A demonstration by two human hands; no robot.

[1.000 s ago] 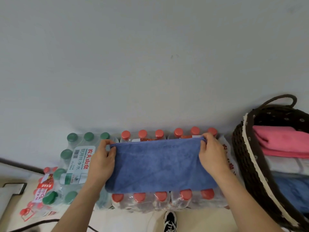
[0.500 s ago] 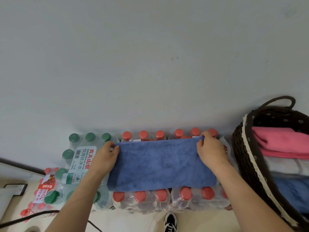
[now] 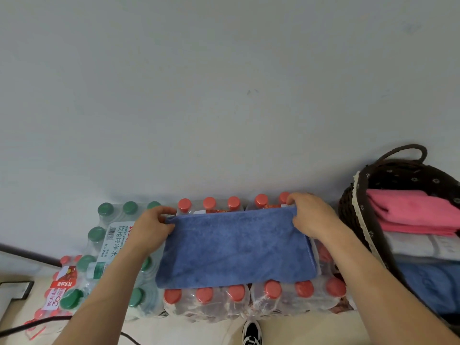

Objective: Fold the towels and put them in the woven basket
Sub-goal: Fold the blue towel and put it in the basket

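Bottle packs (image 3: 273, 303) under blue towel (image 3: 236, 247), long axis left-right.

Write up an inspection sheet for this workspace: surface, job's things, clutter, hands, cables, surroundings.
Surface: shrink-wrapped red-capped bottle packs serve as the worktop.
Job's things: blue towel lies flat on the packs; woven basket at right holds a pink towel, a pale towel and a second blue towel.
Clutter: green-capped bottle pack at left.
Hands: left hand and right hand each pinch a far corner of the blue towel.
Cables: black cable on the floor.
Surroundings: plain wall; shoe below.
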